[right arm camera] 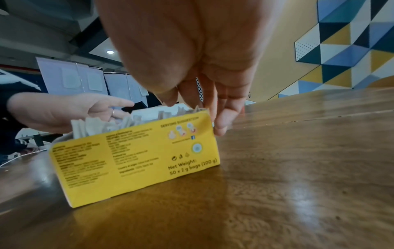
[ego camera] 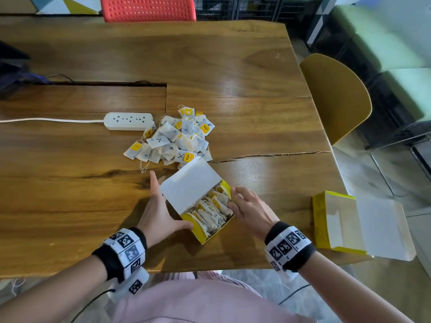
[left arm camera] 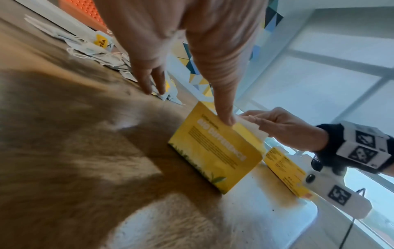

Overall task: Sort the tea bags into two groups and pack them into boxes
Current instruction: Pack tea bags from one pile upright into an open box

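Left hand (ego camera: 161, 207) flat and extended along the 9 o'clock side of the yellow box (ego camera: 205, 226), fingers straight toward 12, thumb spread across the near corner; pressing the cardboard, not clenched. In the left wrist view, thumb tip (left arm camera: 229, 120) on the top edge of the box's printed wall, other fingers reaching down toward the tabletop (ego camera: 70, 194).

Right hand (ego camera: 250, 209) on the 3 o'clock side, palm down, fingers loosely bent over the far end of the box, thumb and forefinger at the yellow end flap (ego camera: 226, 187). Looks like a light pinch there; contact partly hidden, so firmness of the hold cannot be told. Fingertips (right arm camera: 220, 129) draped past the end wall in the right wrist view.

Box at table centre, near edge, white lid (ego camera: 190, 184) raised toward 10 o'clock, packed tea bags (ego camera: 213, 212) standing in a row inside.

Loose heap of tea bags (ego camera: 173, 138) at 12 o'clock, just beyond the lid. Second box (ego camera: 335, 226), open, well apart at 3 o'clock by the table edge. Power strip (ego camera: 129, 121) at 11 o'clock, touching the heap.
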`<state>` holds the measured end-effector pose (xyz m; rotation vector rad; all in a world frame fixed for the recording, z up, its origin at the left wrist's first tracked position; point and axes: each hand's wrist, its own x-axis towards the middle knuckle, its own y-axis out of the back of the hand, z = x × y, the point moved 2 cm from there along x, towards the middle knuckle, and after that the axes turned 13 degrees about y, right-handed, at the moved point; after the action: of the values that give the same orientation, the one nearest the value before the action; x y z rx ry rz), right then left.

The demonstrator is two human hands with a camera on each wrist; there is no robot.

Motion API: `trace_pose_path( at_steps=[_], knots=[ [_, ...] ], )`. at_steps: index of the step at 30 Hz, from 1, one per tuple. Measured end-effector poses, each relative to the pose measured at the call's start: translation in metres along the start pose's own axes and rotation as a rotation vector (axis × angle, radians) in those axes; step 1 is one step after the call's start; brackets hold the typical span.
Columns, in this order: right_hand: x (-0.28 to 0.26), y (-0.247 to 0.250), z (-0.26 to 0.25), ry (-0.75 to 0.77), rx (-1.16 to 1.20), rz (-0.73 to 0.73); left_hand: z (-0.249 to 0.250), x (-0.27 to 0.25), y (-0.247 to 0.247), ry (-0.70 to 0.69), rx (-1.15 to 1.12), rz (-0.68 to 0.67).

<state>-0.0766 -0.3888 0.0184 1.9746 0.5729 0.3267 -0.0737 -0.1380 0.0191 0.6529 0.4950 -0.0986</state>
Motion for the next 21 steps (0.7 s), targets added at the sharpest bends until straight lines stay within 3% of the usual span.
trace_pose_path(
  at_steps=[3,7,12,15,21],
  knots=[
    [-0.002,0.001,0.002,-0.090,0.101,0.025,0.006,-0.003,0.001,-0.160,0.016,0.057],
    [-0.003,0.007,0.002,-0.144,0.275,0.182,0.005,-0.006,0.011,-0.549,0.227,0.129],
    [0.000,0.010,0.008,-0.328,0.445,0.219,0.003,-0.012,0.002,-1.084,0.478,-0.015],
    [-0.003,0.008,0.004,-0.297,0.447,0.221,-0.008,-0.013,-0.011,-1.116,0.566,-0.109],
    [-0.010,-0.004,0.008,-0.074,0.366,0.078,-0.016,-0.005,-0.013,-1.011,0.499,-0.076]
  ],
)
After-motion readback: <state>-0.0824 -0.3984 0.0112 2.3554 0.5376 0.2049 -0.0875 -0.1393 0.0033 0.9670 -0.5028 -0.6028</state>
